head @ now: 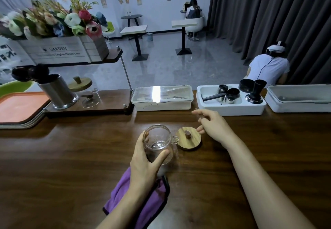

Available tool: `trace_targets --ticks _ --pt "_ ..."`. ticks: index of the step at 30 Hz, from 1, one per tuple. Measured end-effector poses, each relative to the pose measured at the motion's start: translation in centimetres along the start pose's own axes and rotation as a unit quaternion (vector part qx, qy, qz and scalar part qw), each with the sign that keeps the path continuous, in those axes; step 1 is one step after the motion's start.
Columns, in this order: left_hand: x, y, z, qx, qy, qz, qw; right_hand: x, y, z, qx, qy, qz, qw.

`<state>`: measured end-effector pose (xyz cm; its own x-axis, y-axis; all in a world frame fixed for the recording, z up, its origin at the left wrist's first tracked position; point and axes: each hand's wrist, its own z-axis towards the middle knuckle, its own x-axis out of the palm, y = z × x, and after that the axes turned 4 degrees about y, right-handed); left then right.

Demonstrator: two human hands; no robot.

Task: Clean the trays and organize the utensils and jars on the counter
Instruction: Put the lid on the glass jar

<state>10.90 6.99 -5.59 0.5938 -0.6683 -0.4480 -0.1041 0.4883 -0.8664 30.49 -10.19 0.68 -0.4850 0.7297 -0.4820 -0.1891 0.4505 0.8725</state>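
Observation:
A small clear glass jar (158, 140) stands open on the dark wooden counter (71, 157). My left hand (146, 160) grips it from the near left side, thumb round the front. Its round wooden lid (189, 138) lies flat on the counter just right of the jar. My right hand (211, 124) hovers just beyond and right of the lid with relaxed fingers, holding nothing. A purple cloth (143, 198) lies on the counter under my left wrist.
At the back stand a lidded clear box (162, 97), a white tray (231, 107) with metal pitchers and a tamper, another white bin (299, 99), a shelf with a second lidded jar (87, 94) and steel canister (58, 92), and stacked orange trays (19, 108).

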Motion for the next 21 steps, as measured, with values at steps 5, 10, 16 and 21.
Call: trace_targets --ticks 5,10,16,21 --pt "0.1 0.1 0.5 0.014 0.012 -0.014 1.0 1.2 2.5 -1.3 -0.055 -0.046 0.105 0.992" --pt "0.0 0.3 0.8 0.019 0.015 -0.017 1.0 2.8 4.7 -2.3 -0.083 -0.048 0.139 0.986" --pt "-0.2 0.2 0.8 0.022 0.021 -0.04 0.999 5.8 6.5 -3.5 -0.081 -0.062 0.211 0.972" --pt "-0.3 0.3 0.8 0.02 0.024 -0.041 0.999 8.6 5.8 -3.3 -0.076 -0.157 0.102 0.979"
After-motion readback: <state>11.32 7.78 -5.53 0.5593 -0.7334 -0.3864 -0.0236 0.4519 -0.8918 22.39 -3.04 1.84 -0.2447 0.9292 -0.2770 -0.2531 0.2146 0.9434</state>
